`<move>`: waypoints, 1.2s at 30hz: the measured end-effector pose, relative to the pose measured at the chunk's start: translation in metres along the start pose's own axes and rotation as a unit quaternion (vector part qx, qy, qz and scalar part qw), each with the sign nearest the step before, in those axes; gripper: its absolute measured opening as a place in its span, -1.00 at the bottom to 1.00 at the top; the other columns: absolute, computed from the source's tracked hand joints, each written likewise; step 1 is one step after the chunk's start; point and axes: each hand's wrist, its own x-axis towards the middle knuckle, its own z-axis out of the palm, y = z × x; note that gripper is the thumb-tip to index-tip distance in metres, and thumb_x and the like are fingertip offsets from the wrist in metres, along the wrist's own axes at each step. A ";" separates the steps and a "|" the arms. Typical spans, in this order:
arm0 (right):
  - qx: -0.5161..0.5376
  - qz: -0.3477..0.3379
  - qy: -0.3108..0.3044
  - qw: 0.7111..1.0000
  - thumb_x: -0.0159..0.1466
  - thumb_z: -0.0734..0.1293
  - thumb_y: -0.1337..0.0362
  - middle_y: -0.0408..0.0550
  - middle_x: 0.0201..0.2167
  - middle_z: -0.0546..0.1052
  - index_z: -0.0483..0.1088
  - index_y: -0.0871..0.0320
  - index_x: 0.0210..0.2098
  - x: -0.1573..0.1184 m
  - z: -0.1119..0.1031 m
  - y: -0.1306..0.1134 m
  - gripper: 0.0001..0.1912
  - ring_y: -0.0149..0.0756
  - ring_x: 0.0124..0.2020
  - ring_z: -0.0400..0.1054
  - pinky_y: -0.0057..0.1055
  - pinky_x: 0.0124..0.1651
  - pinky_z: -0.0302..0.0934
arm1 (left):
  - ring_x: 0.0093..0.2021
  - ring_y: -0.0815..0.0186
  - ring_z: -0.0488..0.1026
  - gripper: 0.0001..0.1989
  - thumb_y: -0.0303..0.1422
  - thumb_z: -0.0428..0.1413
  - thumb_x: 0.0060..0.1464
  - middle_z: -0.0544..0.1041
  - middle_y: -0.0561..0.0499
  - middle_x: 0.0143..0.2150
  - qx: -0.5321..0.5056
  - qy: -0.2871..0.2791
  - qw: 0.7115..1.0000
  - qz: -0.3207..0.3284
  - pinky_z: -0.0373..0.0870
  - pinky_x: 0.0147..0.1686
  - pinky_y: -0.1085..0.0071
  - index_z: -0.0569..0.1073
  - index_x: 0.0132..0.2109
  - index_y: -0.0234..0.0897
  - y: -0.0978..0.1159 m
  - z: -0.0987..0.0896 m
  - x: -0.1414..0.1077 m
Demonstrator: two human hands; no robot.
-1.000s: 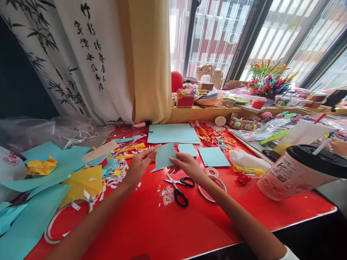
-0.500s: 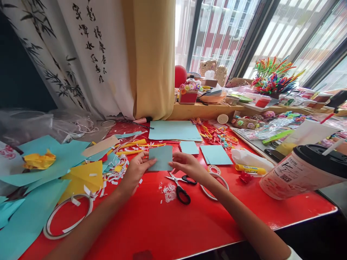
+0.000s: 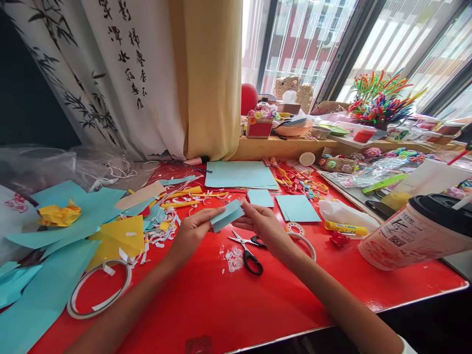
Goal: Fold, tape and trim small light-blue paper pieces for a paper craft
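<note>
A small light-blue sheet of paper (image 3: 227, 215) is held up over the red table, bent along its middle with a crease showing. My left hand (image 3: 197, 228) is closed on its left edge, thumb on top. At its right edge, the fingers of my right hand (image 3: 260, 221) pinch the paper. Below the hands lie scissors (image 3: 248, 250) with black handles, blades apart, beside a small heap of white scraps (image 3: 234, 259). Behind the right hand rest a small blue square stack (image 3: 260, 198) and a larger blue stack (image 3: 298, 208).
Large blue sheets (image 3: 241, 175) lie at the back. Rolls of tape (image 3: 129, 280) sit left and right, near a yellow glue stick (image 3: 345, 228). A lidded drink cup (image 3: 401, 236) stands at right. Blue and yellow paper offcuts (image 3: 114, 241) cover the left side.
The paper was flat and facing me; now it is bent along the middle and tilted. My right hand has come further over its right edge. The view has shifted slightly.
</note>
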 end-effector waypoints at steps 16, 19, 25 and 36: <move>-0.157 -0.019 -0.007 0.987 0.13 0.29 0.10 -0.12 -0.47 0.43 0.31 0.16 -0.18 -0.002 0.001 0.011 -0.67 -0.35 -0.40 0.37 -0.39 -0.30 0.28 | -0.20 0.27 0.41 -0.64 -0.18 0.06 -0.01 0.45 -0.01 -0.21 0.038 0.036 0.998 -0.029 0.36 -0.31 0.44 0.34 -0.05 -0.16 0.009 0.012 -0.005; -0.168 -0.033 0.000 0.985 0.16 0.25 0.07 -0.13 -0.50 0.39 0.33 0.19 -0.34 -0.003 0.006 0.012 -0.72 -0.41 -0.47 0.31 -0.48 -0.42 0.21 | -0.15 0.26 0.40 -0.62 -0.18 0.08 -0.03 0.45 -0.01 -0.18 0.021 0.045 0.999 -0.023 0.35 -0.26 0.44 0.36 -0.04 -0.15 0.012 0.013 -0.007; -0.308 -0.101 0.005 0.946 0.23 0.16 0.12 -0.19 -0.62 0.22 0.27 0.18 -0.52 -0.007 0.009 0.011 -0.70 -0.48 -0.58 0.08 -0.53 -0.55 -0.02 | -0.31 0.32 0.39 -0.73 -0.16 0.04 0.01 0.50 0.04 -0.30 0.011 0.014 0.999 -0.043 0.32 -0.27 0.46 0.47 -0.27 -0.24 0.014 0.011 -0.005; -0.335 -0.094 -0.004 0.937 0.23 0.15 0.08 -0.20 -0.64 0.20 0.16 0.16 -0.55 -0.007 0.009 0.017 -0.67 -0.49 -0.60 0.04 -0.53 -0.54 0.00 | -0.36 0.37 0.34 -0.76 -0.17 0.04 0.01 0.43 0.08 -0.41 0.000 0.041 0.998 -0.051 0.27 -0.32 0.49 0.40 -0.38 -0.27 0.005 0.016 -0.010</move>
